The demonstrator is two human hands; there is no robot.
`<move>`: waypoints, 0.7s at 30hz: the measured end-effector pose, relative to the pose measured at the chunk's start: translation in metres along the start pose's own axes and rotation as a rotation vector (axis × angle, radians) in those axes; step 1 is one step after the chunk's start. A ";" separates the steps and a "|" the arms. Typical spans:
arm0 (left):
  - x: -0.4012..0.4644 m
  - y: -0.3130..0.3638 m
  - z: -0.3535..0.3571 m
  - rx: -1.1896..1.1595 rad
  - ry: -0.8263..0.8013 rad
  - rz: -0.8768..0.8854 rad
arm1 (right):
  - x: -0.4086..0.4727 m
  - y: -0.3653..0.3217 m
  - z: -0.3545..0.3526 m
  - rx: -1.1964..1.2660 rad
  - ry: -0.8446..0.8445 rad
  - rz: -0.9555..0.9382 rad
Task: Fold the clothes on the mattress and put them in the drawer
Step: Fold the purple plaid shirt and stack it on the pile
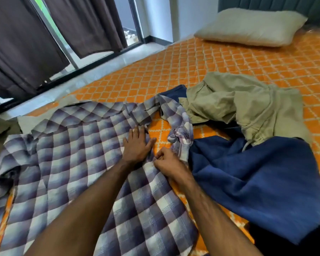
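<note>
Plaid fabric of the checked shirt (78, 154) lies spread across the orange mattress (220, 61) in front of us, with our left hand (137, 145) pressed flat on it, fingers straight and slightly spread. Our right hand (166, 161) pinches the shirt's edge with curled fingers. Just right we see a blue garment (257, 178) and, beyond it, crumpled khaki trousers (244, 102); a pillow (251, 26) sits well apart.

Checked shirt (67, 154) spread on mattress (220, 61), near-left. Left hand (137, 145) flat on shirt's right edge; right hand (167, 162) just beside, pinching it. Towel (257, 183) right of shirt, trousers (238, 102) behind towel. Pillow (251, 26) far right, at headboard (277, 4).
</note>
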State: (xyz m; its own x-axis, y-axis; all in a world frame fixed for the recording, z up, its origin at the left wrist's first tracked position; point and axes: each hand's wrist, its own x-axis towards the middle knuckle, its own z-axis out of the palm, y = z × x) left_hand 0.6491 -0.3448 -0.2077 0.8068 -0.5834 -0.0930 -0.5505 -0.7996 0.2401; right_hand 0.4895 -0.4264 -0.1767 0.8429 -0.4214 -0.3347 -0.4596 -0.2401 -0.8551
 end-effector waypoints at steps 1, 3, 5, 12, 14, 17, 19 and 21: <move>0.004 0.000 -0.001 0.018 0.026 -0.008 | -0.003 -0.003 -0.003 -0.048 -0.024 0.002; 0.014 0.006 -0.010 0.085 0.078 -0.024 | -0.015 -0.009 -0.006 -0.190 -0.089 -0.017; 0.021 0.017 -0.021 0.130 0.094 -0.067 | -0.024 -0.012 -0.011 -0.281 -0.153 -0.049; 0.040 0.032 -0.038 -0.038 -0.041 -0.246 | -0.049 -0.004 -0.032 -0.181 -0.329 -0.081; 0.038 0.031 -0.038 -0.150 -0.022 -0.270 | -0.059 0.001 -0.031 -0.204 -0.349 -0.104; 0.032 0.027 -0.035 -0.317 0.006 -0.236 | -0.071 0.008 -0.031 -0.218 -0.432 -0.083; 0.033 0.025 -0.037 -0.399 0.037 -0.207 | -0.078 0.009 -0.034 -0.180 -0.489 -0.058; 0.030 0.027 -0.044 -0.488 0.070 -0.206 | -0.084 0.007 -0.035 -0.150 -0.523 -0.039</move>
State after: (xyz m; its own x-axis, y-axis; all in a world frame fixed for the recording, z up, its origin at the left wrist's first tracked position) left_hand 0.6678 -0.3774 -0.1619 0.9093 -0.3972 -0.1245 -0.2293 -0.7276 0.6466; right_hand 0.4059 -0.4237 -0.1409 0.8694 0.0721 -0.4889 -0.4278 -0.3854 -0.8176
